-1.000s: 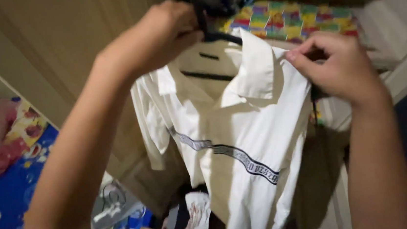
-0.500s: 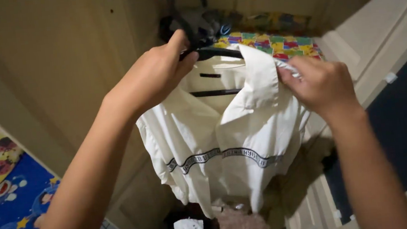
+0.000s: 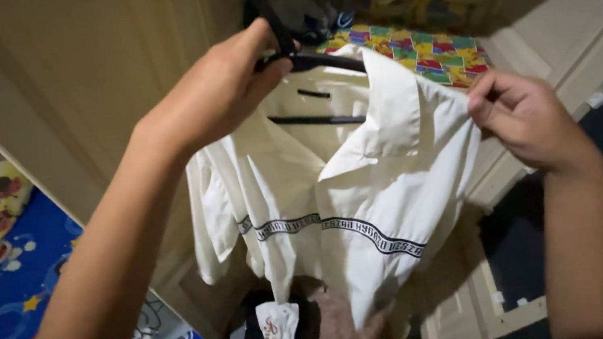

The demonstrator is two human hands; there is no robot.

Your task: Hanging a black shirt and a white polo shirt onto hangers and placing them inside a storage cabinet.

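Note:
A white collared shirt [image 3: 332, 188] with a dark patterned band across the chest hangs on a black hanger [image 3: 314, 63] in front of me. My left hand [image 3: 218, 89] grips the hanger near its hook at the top. My right hand [image 3: 519, 121] pinches the shirt's right shoulder between thumb and fingers. The shirt's front hangs open below the collar, and its lower part is partly in shadow.
A beige wooden wardrobe panel [image 3: 76, 87] stands behind the shirt. A colourful patchwork cloth [image 3: 429, 45] lies at the upper back. A blue patterned bedsheet [image 3: 7, 290] is at the lower left. Dark and white clothes [image 3: 279, 331] are piled below.
My right hand has slid outward from the collar to the shirt's right shoulder, spreading the cloth. My left hand keeps its hold on the hanger, which has tilted a little.

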